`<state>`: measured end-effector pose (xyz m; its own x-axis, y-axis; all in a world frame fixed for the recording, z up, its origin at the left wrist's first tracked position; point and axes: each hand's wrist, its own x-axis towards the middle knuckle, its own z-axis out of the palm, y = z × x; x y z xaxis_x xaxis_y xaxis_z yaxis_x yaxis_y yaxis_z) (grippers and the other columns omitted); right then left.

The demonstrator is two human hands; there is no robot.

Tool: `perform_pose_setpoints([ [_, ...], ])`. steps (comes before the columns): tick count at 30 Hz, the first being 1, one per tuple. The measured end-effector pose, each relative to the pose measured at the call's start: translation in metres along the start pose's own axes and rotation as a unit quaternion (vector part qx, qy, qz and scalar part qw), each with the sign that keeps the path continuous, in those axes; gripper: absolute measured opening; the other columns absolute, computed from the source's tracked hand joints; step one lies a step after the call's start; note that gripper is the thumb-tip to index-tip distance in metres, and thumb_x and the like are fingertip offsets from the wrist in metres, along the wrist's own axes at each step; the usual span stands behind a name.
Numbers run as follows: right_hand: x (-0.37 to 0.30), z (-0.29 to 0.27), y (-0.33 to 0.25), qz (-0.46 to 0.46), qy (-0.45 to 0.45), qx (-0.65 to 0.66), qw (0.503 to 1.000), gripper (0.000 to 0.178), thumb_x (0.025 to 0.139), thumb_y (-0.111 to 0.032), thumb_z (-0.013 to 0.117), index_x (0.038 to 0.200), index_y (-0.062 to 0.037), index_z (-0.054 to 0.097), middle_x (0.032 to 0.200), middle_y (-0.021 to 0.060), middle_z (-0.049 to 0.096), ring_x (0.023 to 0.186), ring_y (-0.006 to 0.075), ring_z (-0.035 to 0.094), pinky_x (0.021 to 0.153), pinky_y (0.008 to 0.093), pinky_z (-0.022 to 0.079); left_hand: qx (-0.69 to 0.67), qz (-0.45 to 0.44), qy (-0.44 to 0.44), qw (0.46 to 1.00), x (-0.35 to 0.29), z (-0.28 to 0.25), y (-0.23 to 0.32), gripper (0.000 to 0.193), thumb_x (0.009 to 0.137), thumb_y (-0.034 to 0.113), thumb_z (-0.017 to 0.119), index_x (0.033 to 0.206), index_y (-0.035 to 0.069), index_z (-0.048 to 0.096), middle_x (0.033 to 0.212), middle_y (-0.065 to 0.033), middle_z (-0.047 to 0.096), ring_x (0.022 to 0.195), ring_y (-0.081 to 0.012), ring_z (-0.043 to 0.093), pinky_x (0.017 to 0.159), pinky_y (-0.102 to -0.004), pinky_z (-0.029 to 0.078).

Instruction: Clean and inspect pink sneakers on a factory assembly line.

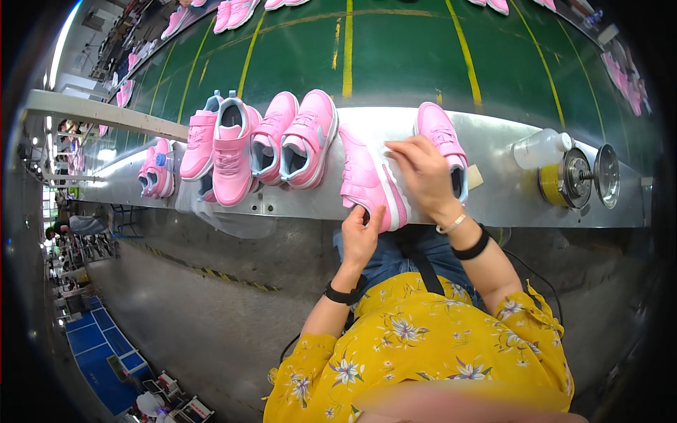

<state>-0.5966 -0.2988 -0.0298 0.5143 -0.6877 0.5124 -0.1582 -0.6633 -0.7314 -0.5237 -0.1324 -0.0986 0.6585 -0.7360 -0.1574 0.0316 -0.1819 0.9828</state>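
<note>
A pink sneaker is tipped on its side at the metal ledge, its white sole turned to the right. My left hand grips it at the heel opening, fingers reaching inside. Beside the sole, my right hand has thumb and fingers pinched together; what they hold, if anything, is too small to make out. Partly behind that hand stands another pink sneaker, with a light blue lining. To the left, a row of pink sneakers rests on the ledge, some leaning on others.
A metal ledge runs along a green conveyor belt with yellow lines. On the right stand a translucent bottle and a metal dispenser pot. A small cream block lies near my right wrist. Clear plastic hangs off the edge.
</note>
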Motion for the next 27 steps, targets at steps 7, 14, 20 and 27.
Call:
perform_pose_setpoints([
  [7,0.02,0.069,0.02,0.006,-0.023,-0.023,0.999,0.011,0.086,-0.003,0.071,0.097,-0.0023,0.071,0.089,0.0113,0.061,0.075,0.0283,0.063,0.064,0.0353,0.051,0.048,0.057,0.027,0.997,0.002,0.006,0.009,0.023,0.094,0.016,0.071,0.084,-0.002,0.06,0.068,-0.0001,0.055,0.063,-0.0056,0.042,0.056,-0.0263,0.038],
  [14,0.003,0.059,0.015,0.04,-0.009,-0.064,0.997,0.01,0.087,-0.006,0.07,0.097,-0.0037,0.07,0.089,0.0114,0.058,0.074,0.0299,0.063,0.064,0.0387,0.052,0.097,0.09,0.02,0.991,0.004,0.007,0.014,0.027,0.09,0.02,0.073,0.08,-0.001,0.059,0.069,-0.019,0.058,0.058,-0.0343,0.054,0.055,-0.0411,0.042],
  [20,0.046,0.09,0.021,0.042,-0.008,-0.098,0.994,0.007,0.087,-0.008,0.071,0.091,-0.0029,0.07,0.088,0.0124,0.057,0.075,0.0311,0.063,0.064,0.04,0.052,0.096,0.097,0.012,0.99,0.007,0.006,0.008,0.025,0.089,0.018,0.074,0.08,0.0,0.059,0.068,-0.0194,0.059,0.059,-0.0383,0.055,0.054,-0.0435,0.043],
  [27,0.026,0.073,0.008,0.044,-0.024,-0.112,0.993,0.007,0.087,-0.009,0.071,0.092,-0.0035,0.07,0.086,0.0117,0.057,0.073,0.0307,0.063,0.064,0.04,0.051,0.093,0.092,0.009,0.991,0.005,0.001,0.0,0.026,0.087,0.018,0.075,0.076,0.001,0.059,0.068,-0.0205,0.06,0.059,-0.0399,0.058,0.053,-0.0449,0.043],
])
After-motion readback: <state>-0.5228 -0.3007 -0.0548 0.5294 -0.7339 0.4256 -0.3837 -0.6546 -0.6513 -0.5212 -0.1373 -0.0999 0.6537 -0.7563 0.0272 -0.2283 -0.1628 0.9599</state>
